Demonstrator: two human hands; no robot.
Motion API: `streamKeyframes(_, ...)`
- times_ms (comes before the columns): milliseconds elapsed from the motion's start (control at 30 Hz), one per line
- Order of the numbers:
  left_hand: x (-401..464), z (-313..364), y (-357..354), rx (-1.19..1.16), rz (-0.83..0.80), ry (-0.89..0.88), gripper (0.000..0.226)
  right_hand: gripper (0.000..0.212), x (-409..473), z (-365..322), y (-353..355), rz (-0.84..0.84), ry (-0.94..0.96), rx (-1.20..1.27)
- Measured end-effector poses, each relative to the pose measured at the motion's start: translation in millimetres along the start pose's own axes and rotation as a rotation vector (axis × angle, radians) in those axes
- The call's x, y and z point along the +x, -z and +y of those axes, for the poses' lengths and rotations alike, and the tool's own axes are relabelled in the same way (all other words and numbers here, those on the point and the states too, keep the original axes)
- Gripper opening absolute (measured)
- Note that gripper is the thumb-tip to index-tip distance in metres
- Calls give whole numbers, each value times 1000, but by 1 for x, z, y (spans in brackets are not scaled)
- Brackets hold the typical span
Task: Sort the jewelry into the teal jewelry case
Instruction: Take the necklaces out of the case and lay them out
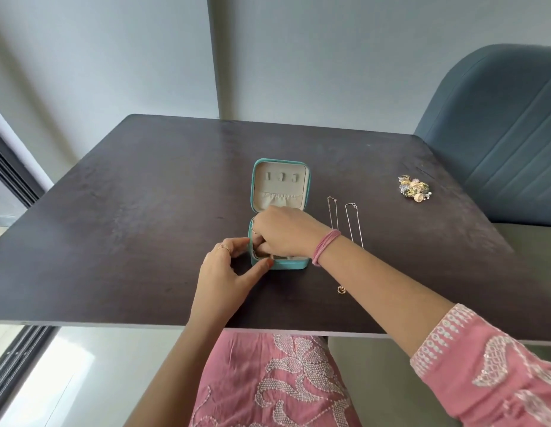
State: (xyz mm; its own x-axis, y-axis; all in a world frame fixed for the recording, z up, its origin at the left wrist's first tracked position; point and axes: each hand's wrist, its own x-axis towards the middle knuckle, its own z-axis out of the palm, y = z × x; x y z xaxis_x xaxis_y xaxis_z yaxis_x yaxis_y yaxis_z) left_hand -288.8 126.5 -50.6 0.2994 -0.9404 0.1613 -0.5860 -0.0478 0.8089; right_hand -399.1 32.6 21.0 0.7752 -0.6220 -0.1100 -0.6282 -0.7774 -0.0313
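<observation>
The teal jewelry case [291, 265] lies open in the middle of the dark table, its beige lid [280, 184] standing up with three small hooks and a gathered pocket. My left hand [228, 269] holds the case's front left corner between thumb and fingers. My right hand [286, 231] reaches down into the case's base, fingers curled and hiding most of the compartments; a thin chain shows at its fingertips. Two fine chain necklaces [354, 224] lie stretched out to the right of the case, one ending in a small gold pendant [341, 290].
A heap of gold and stone earrings and rings [414, 188] sits at the table's far right. A blue upholstered chair [496, 134] stands behind that corner. The table's near edge [113, 324] runs just above my lap.
</observation>
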Motion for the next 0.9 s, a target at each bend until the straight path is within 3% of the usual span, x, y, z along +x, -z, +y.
streamKeyframes(167, -1, 2, 2, -23, -3, 13, 51, 20, 1, 9, -3, -88, 64, 115)
streamKeyframes(400, 4, 7, 12, -140, -85, 73, 56, 11, -21, 35, 32, -17, -24, 595)
streamKeyframes(533, 12, 25, 19, -164, -81, -19, 59, 8, -32, 47, 49, 53, -38, 914)
streamKeyframes(900, 31, 87, 17, -701, -366, -69, 33, 7, -60, 61, 101, 260, -67, 1274)
